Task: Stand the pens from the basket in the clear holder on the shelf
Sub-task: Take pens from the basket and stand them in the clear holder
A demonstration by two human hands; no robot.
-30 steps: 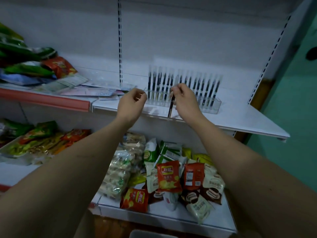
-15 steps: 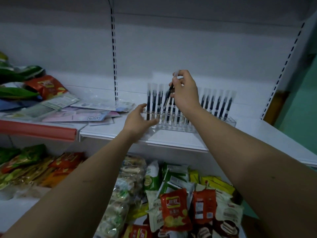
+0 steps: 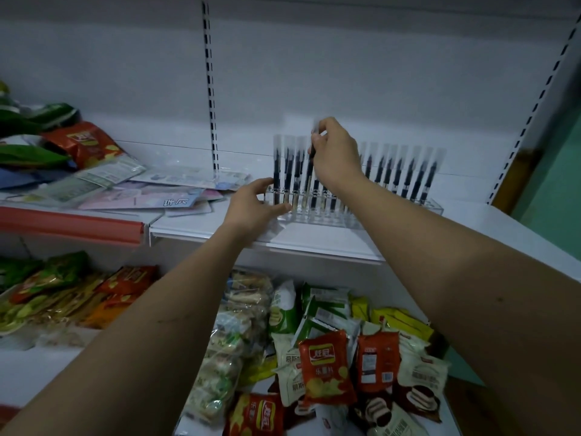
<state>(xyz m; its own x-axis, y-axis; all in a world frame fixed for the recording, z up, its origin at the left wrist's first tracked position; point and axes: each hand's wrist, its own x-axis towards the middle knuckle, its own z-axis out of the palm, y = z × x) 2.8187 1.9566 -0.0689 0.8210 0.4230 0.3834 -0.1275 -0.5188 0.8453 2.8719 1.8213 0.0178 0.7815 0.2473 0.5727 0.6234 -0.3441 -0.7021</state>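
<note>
1. Right hand (image 3: 336, 158): it now pinches a pen (image 3: 309, 171) by its upper end, fingers curled round the cap. Half a second ago the pen was tilted, above the row; it is now close to upright, its lower end down among the standing pens near the left end of the row. Whether the tip has entered a slot cannot be told.

2. Left hand (image 3: 256, 206): fingers and thumb are curved round the near left corner of the clear holder (image 3: 435, 207), touching it. A second ago this hand was curled at the shelf's front edge, short of the holder; it has since come forward to steady it.

3. Pose: both forearms reach up and away from the camera. The right wrist is bent, with the fingers pointing left and down over the pen tops. The left wrist lies low, just above the shelf (image 3: 490, 228).

4. Meaning for the task, as a judgement: the insertion of this pen is in its last stage; it appears lined up and needs only lowering and release.

5. Task items: a long row of capped pens (image 3: 405, 174) stands upright in the holder, on the white shelf, far of the hands. The basket is not in view.

6. Surroundings: flat packets (image 3: 138, 196) lie on the shelf to the left; snack bags (image 3: 327, 369) fill the shelf below.
</note>
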